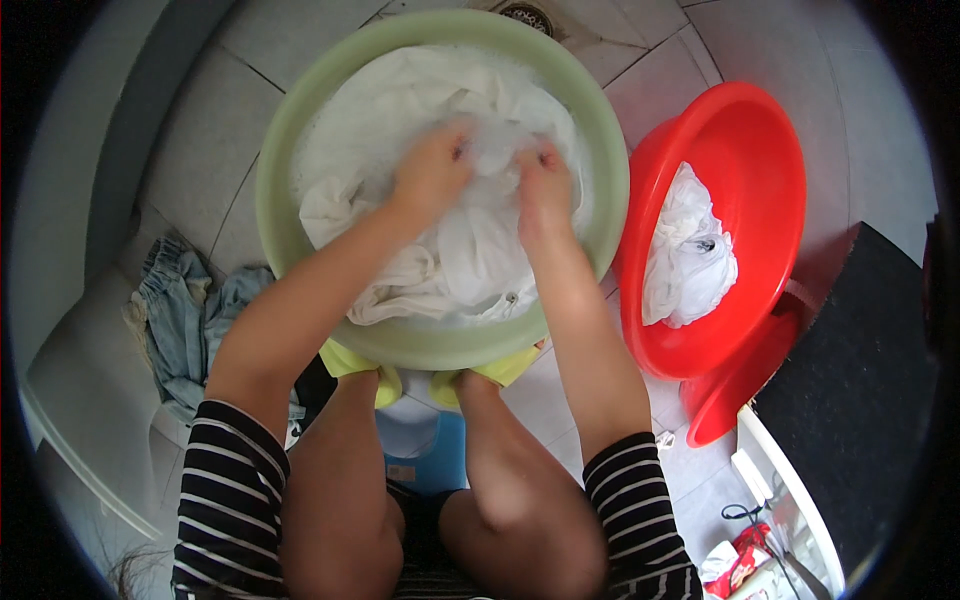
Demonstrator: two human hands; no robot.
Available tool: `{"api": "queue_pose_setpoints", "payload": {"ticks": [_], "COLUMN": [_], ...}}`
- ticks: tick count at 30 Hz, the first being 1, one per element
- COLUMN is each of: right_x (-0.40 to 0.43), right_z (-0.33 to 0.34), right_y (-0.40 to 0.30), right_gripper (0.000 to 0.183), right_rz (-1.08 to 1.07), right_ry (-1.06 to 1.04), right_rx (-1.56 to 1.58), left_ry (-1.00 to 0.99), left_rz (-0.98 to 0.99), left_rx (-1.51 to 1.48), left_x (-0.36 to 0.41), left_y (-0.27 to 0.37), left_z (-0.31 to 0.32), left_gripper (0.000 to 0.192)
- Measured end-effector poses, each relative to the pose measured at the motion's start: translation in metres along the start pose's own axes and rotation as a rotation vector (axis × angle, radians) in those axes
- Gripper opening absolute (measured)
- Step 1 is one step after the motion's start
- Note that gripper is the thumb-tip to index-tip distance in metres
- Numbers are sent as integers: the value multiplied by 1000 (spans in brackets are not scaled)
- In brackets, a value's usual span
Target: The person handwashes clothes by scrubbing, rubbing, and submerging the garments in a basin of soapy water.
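Observation:
A round pale-green plastic basin (281,150) holds soapy water and white wet cloth (420,82). Over its middle, my left hand (435,169) is curled and blurred, with white fabric at its fingers. My right hand (545,180) is closed around part of the same white cloth, a short way to the right. Suds and motion blur partly hide the fingertips of both hands. More folds of the cloth lie bunched along the near side of the basin.
Right of the green basin a red plastic basin (772,172) leans tilted, with bunched white cloth (690,255) inside. Denim clothing (176,322) lies on the tiles at left. A floor drain (527,19) is beyond the basin; a blue stool (442,457) shows between my legs.

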State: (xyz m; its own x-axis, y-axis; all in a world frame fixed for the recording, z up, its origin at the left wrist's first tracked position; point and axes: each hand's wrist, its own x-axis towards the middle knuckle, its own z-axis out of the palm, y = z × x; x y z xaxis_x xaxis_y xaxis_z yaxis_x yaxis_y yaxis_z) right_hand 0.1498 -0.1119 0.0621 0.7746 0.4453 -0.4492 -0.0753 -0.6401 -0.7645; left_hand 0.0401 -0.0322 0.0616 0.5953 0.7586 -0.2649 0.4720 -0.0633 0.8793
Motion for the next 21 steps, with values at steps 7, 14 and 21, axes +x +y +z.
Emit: {"api": "queue_pose_setpoints", "payload": {"ticks": [7, 14, 21], "right_x": [-56, -53, -81], "right_z": [-9, -20, -1], "right_y": [-83, -65, -71], "right_gripper": [39, 24, 20], "right_rz": [190, 327, 421], "right_ry": [-277, -297, -168], "right_rx": [799, 750, 587], "left_ry": [79, 102, -93], "left_rz": [790, 618, 187], "left_rx": [132, 180, 241], "left_x": [1, -37, -3], "left_y": [73, 65, 59], "left_z": [-31, -16, -33], "left_gripper": [23, 22, 12]}}
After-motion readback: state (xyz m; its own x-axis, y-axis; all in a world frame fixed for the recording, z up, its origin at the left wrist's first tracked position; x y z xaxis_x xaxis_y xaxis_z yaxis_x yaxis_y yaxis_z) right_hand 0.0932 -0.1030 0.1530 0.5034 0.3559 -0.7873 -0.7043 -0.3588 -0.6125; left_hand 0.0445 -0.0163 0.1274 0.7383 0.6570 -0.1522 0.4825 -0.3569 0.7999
